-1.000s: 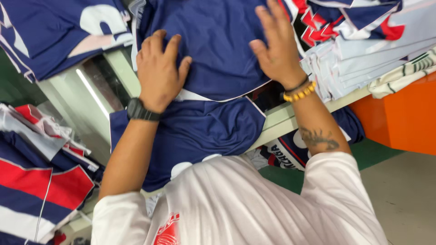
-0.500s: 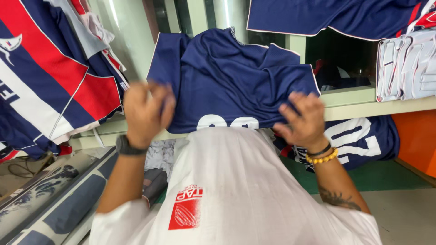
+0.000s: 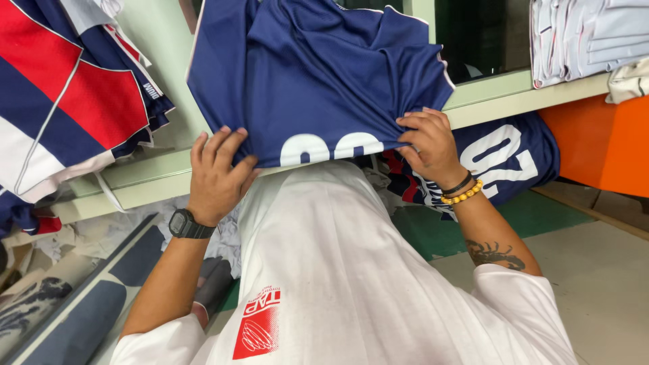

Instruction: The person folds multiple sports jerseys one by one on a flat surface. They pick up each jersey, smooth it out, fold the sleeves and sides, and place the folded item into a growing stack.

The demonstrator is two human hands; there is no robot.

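- A pale green workbench [image 3: 145,177] runs across the view, and its edge carries the garments so they can be handled flat.
- A navy blue mesh sports jersey with large white numerals [image 3: 318,81] lies spread on the bench, its lower hem hanging over the front edge toward the person; that overhang is where both hands take it.
- A red, white and navy striped jersey pile [image 3: 67,101] sits at the left end of the bench, apart from the spread one.
- A second navy jersey with white numerals [image 3: 510,159] hangs below the bench on the right, beside an orange panel [image 3: 598,145].
- A stack of folded pale grey garments [image 3: 574,37] rests at the upper right.
- The person's white T-shirt [image 3: 351,270] carries a red rectangular printed patch low on the chest.
- The left hand [image 3: 218,177], black digital watch at the wrist, presses on the hem, fingers bent and close together, gripping the cloth.
- The right hand [image 3: 427,143], with black and yellow bead bracelets, pinches the hem's other corner between curled fingers, bunching the fabric.
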